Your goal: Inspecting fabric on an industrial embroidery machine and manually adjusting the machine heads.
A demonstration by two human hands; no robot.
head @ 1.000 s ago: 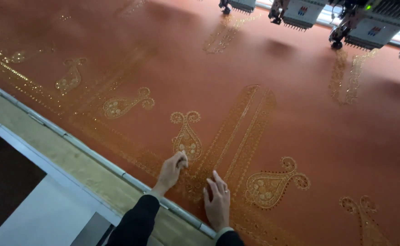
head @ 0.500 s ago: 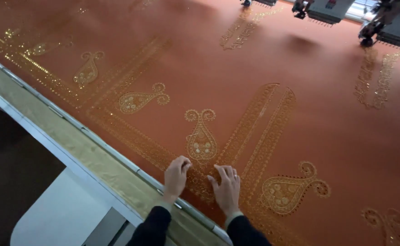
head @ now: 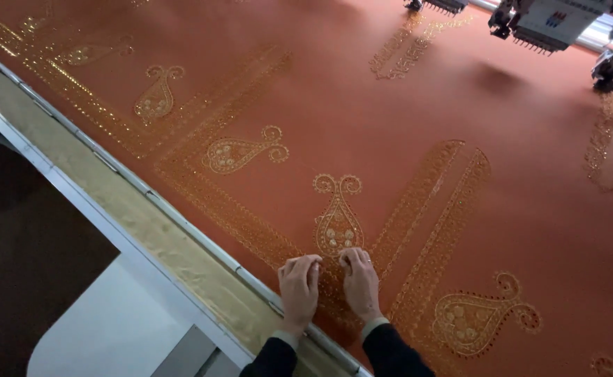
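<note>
A large rust-orange cloth (head: 390, 112) with gold embroidered paisley and border patterns lies stretched flat. My left hand (head: 299, 287) rests on it near the front edge, fingers curled down onto the gold border band. My right hand (head: 359, 283) lies beside it, fingertips pressed on the base of a gold teardrop motif (head: 336, 222). The two hands are almost touching. Both wear dark sleeves. Whether either pinches a thread is too small to see.
A metal frame rail (head: 181, 227) and a tan strip run diagonally along the cloth's near edge. Embroidery machine heads (head: 551, 19) hang over the far right. A white machine surface (head: 111, 328) and dark floor lie at lower left.
The view has shifted, so the pattern now sits further right. My hands have drawn close together and moved up to the base of the teardrop motif.
</note>
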